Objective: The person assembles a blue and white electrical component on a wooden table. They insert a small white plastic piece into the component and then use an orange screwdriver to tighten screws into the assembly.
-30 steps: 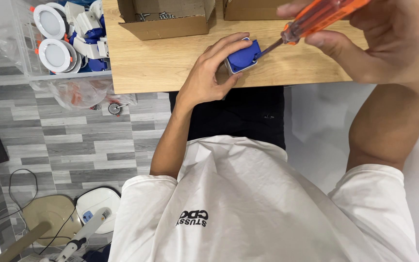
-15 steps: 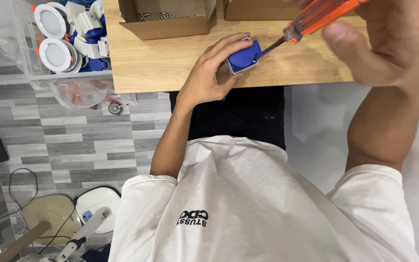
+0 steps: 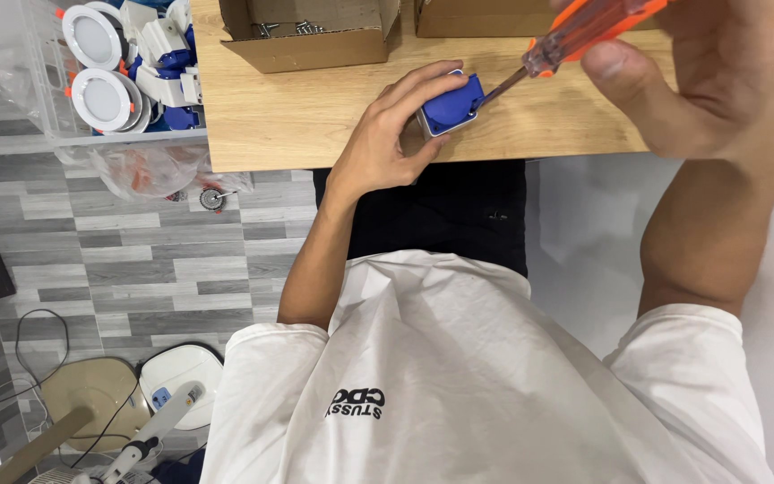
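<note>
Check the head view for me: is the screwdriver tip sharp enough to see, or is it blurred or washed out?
Head view: evenly lit, no glare; the blue part under the left hand is sharp; the screwdriver shaft is thin but visible, and its tip meets the part; the right hand, close to the lens, looks oversized and soft.

Blue socket (image 3: pixel 452 105), orange-handled screwdriver (image 3: pixel 584 31), pale wood table (image 3: pixel 315 121), white shirt (image 3: pixel 485 385)

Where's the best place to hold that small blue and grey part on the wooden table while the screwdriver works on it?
Probably hold the blue and grey part by its two grey side edges, coming from the left as the left hand does. That leaves its right side open, where the shaft of the orange-handled screwdriver in the right hand meets it.
</note>
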